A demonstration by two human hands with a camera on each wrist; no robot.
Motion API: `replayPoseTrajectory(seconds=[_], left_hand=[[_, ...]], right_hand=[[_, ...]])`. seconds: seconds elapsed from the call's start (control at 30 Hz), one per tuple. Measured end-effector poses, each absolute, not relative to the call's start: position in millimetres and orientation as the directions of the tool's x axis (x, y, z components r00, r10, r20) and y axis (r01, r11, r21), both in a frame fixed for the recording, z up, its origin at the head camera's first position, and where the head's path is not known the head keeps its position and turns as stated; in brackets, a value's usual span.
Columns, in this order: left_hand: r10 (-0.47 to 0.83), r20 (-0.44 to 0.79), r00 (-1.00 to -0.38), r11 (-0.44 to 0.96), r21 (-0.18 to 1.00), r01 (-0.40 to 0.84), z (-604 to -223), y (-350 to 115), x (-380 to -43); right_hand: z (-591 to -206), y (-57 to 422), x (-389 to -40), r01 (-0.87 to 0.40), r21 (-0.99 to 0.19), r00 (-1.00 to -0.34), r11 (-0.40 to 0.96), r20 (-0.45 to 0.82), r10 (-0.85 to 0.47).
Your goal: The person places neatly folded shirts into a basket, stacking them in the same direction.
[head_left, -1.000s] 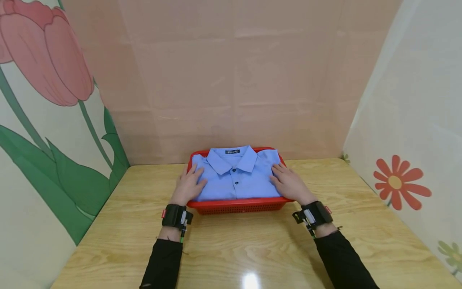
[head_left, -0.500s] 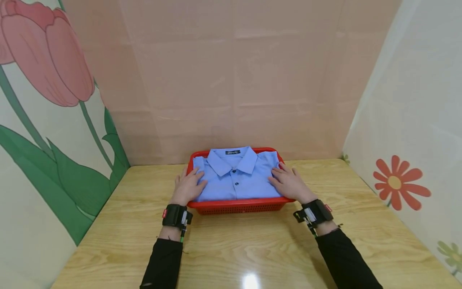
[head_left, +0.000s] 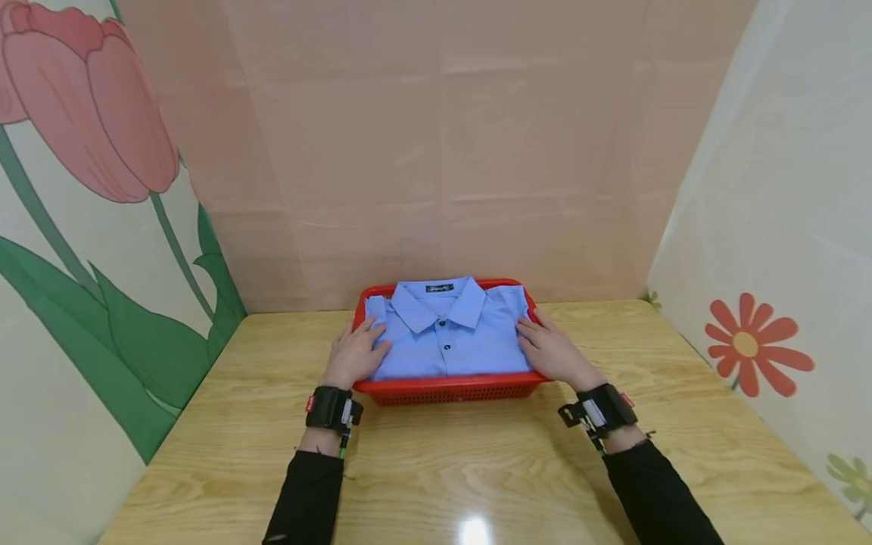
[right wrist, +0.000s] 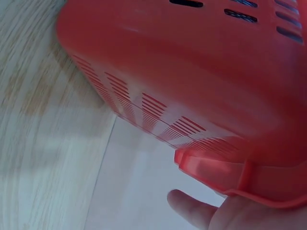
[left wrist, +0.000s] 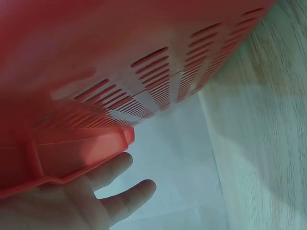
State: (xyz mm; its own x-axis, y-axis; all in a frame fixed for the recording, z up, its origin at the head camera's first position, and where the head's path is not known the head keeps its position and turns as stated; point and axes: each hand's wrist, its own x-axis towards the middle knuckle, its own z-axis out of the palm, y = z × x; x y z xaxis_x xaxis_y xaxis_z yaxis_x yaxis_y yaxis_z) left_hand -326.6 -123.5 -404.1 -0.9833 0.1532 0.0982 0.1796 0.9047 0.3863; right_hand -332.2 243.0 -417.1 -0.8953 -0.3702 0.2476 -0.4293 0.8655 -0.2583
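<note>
A folded light-blue collared shirt (head_left: 446, 352) lies in a red plastic basket (head_left: 443, 390) at the back of the table, its collar toward the wall. My left hand (head_left: 350, 354) lies over the basket's left rim, its fingertips on the shirt's left side. Across the right rim rests my right hand (head_left: 553, 350), with fingers reaching to the shirt's edge. From below, the left wrist view has fingers (left wrist: 127, 201) stretched out past the basket's rim. One finger (right wrist: 189, 206) sticks out beyond the rim in the right wrist view; the other fingers are hidden there.
The wooden table (head_left: 436, 469) runs up to a pinkish-beige back wall (head_left: 436, 151). A side panel with tulips (head_left: 88, 106) stands on the left, another with red flowers (head_left: 759, 344) on the right.
My right hand has slid slightly outward, off the shirt's side toward the basket's right rim. My left hand, the shirt and the basket have hardly moved.
</note>
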Motion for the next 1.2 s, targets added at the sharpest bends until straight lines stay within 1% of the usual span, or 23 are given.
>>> replayPoseTrajectory(seconds=[0.1,0.3,0.4,0.63,0.73,0.83,1.0,1.1,1.2], left_hand=[[0.183,0.115,-0.976,0.902,0.375,0.213,-404.1,-124.6,-327.0],[0.207,0.144,-0.968,0.897,0.368,0.247,-405.4,-127.4,-327.7],[0.199,0.166,-0.966,0.884,0.395,0.25,-405.8,-129.1,-327.3],[0.18,0.236,-0.955,0.826,0.49,0.277,-406.2,-131.2,-326.1],[0.165,0.248,-0.955,0.807,0.523,0.275,-407.4,-132.4,-324.4],[0.153,0.262,-0.953,0.783,0.556,0.278,-409.3,-133.6,-323.2],[0.155,0.293,-0.944,0.755,0.581,0.304,-409.3,-138.7,-323.0],[0.151,0.284,-0.947,0.757,0.582,0.295,-406.3,-143.9,-323.0],[0.138,0.262,-0.955,0.771,0.577,0.27,-404.7,-151.1,-324.2]], right_hand=[[-418.2,243.1,-332.0,-0.429,-0.291,-0.898,0.855,0.241,-0.369],[-417.9,242.1,-330.9,-0.381,-0.36,-0.923,0.852,0.201,-0.328],[-417.7,241.3,-330.9,-0.373,-0.384,-0.926,0.845,0.205,-0.316],[-419.8,239.8,-332.1,-0.392,-0.387,-0.915,0.834,0.252,-0.313],[-420.9,239.6,-332.0,-0.383,-0.411,-0.92,0.827,0.248,-0.303],[-421.2,241.0,-331.2,-0.365,-0.459,-0.929,0.81,0.231,-0.288],[-419.8,249.5,-331.9,-0.357,-0.529,-0.933,0.77,0.232,-0.274],[-418.4,259.2,-333.7,-0.358,-0.529,-0.932,0.769,0.248,-0.264],[-417.6,272.3,-334.7,-0.341,-0.504,-0.937,0.794,0.248,-0.245]])
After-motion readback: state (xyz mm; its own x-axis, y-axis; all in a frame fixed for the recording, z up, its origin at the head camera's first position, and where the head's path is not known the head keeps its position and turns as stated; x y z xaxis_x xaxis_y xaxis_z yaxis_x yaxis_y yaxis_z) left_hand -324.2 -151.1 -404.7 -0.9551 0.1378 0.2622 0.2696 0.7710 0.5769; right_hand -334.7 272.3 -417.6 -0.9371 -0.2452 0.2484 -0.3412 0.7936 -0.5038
